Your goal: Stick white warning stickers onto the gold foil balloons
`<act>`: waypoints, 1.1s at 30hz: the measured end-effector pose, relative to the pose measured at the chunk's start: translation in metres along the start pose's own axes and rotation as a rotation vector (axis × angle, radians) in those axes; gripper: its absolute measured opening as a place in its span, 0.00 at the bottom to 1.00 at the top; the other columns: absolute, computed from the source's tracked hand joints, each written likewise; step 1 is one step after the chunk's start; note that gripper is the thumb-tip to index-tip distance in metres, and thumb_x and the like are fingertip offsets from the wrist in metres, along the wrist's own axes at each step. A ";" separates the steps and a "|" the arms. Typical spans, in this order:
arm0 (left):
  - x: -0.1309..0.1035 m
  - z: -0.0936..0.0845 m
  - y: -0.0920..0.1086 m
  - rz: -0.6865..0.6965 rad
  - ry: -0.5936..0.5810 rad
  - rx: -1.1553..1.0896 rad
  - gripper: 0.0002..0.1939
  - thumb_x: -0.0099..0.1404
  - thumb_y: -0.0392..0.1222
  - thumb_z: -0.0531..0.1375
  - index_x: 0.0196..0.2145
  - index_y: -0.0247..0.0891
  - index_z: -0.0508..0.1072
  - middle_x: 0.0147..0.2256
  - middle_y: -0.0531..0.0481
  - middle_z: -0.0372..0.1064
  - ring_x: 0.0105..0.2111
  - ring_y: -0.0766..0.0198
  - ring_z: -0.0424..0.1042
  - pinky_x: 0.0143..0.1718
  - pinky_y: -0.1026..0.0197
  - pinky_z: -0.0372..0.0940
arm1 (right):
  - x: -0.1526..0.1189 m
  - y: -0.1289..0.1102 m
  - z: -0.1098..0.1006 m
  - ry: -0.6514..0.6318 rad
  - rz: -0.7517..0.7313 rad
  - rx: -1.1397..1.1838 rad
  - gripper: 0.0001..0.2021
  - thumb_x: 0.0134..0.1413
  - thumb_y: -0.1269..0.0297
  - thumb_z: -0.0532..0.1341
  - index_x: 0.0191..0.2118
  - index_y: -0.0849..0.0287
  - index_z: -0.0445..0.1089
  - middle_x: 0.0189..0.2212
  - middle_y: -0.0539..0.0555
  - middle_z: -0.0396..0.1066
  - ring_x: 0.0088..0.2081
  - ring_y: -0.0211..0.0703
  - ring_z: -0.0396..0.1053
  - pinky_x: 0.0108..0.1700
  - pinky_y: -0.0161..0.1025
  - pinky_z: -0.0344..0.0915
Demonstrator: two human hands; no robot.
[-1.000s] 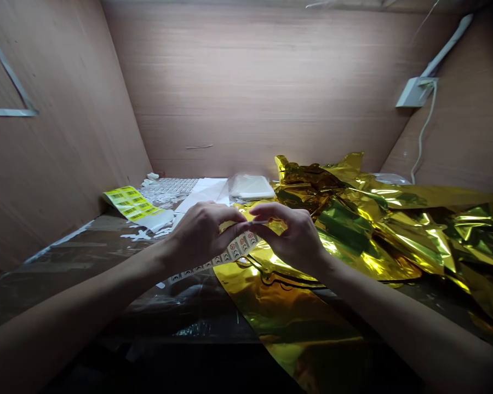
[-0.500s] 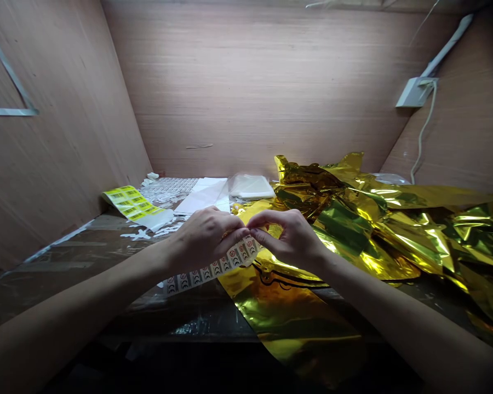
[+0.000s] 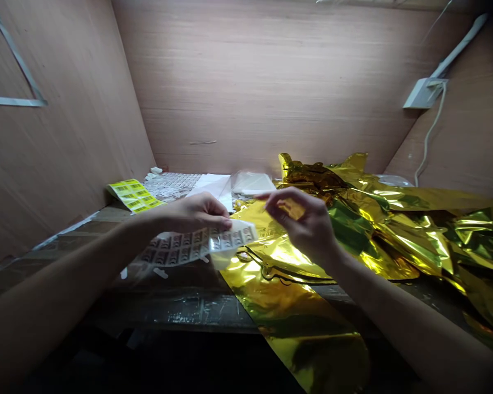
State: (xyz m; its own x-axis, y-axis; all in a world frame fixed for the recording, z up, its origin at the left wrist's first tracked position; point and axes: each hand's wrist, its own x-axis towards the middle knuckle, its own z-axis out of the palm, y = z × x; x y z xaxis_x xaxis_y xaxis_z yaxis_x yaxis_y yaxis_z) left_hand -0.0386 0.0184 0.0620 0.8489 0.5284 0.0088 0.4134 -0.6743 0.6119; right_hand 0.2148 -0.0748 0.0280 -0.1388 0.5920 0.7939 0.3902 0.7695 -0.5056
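Reaching inward over the dark table (image 3: 189, 306), our forearms (image 3: 86, 268) converge; our left hand (image 3: 191, 213) pinches the sticker sheet (image 3: 189, 243), while our right hand (image 3: 306, 219) curls, its fingertips narrowly spaced, and we cannot tell whether they hold anything. Beside gold foil (image 3: 373, 235), the pale sheet, printed in rows, tilts above the table, behind its front edge. We see a gap between sheet and right hand.

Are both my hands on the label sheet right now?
No, only the left hand grips the label sheet; the right hand is apart from it.
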 end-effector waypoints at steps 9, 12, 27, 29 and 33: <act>-0.009 -0.016 -0.009 -0.128 -0.212 0.189 0.18 0.69 0.55 0.58 0.40 0.40 0.83 0.18 0.55 0.58 0.18 0.68 0.52 0.19 0.65 0.47 | -0.012 0.034 0.001 -0.517 0.168 -0.226 0.43 0.61 0.59 0.67 0.74 0.43 0.44 0.50 0.60 0.77 0.47 0.51 0.78 0.50 0.52 0.75; -0.005 0.006 0.005 0.041 -0.225 0.296 0.20 0.64 0.40 0.59 0.52 0.42 0.81 0.17 0.57 0.58 0.18 0.69 0.50 0.20 0.66 0.47 | -0.018 0.042 0.002 -0.637 0.163 -0.319 0.46 0.59 0.58 0.69 0.75 0.42 0.43 0.52 0.59 0.77 0.49 0.52 0.77 0.53 0.53 0.73; 0.000 0.032 0.005 0.067 -0.081 0.432 0.23 0.59 0.34 0.57 0.47 0.48 0.84 0.21 0.52 0.75 0.17 0.68 0.58 0.22 0.65 0.54 | -0.009 0.070 -0.040 -0.594 0.287 -0.410 0.53 0.48 0.60 0.75 0.74 0.44 0.44 0.51 0.59 0.79 0.50 0.53 0.78 0.56 0.52 0.70; -0.001 0.032 0.005 0.058 -0.077 0.418 0.22 0.58 0.34 0.57 0.45 0.47 0.85 0.21 0.52 0.75 0.17 0.68 0.59 0.22 0.65 0.54 | -0.006 0.072 -0.049 -0.587 0.328 -0.433 0.57 0.45 0.62 0.76 0.74 0.44 0.43 0.49 0.58 0.79 0.47 0.52 0.78 0.54 0.51 0.71; 0.004 0.040 0.016 0.090 0.042 0.434 0.20 0.60 0.34 0.56 0.45 0.42 0.84 0.17 0.54 0.69 0.16 0.67 0.61 0.23 0.64 0.56 | -0.002 0.075 -0.057 -0.628 0.346 -0.411 0.58 0.43 0.62 0.76 0.75 0.48 0.42 0.49 0.58 0.79 0.43 0.49 0.78 0.52 0.47 0.71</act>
State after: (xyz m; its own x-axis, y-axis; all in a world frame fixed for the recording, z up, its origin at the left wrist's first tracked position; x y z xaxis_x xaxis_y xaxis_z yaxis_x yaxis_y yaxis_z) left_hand -0.0156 -0.0106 0.0401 0.8774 0.4724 0.0838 0.4463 -0.8677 0.2188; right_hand 0.2966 -0.0319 0.0074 -0.3853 0.8967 0.2178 0.7890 0.4425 -0.4261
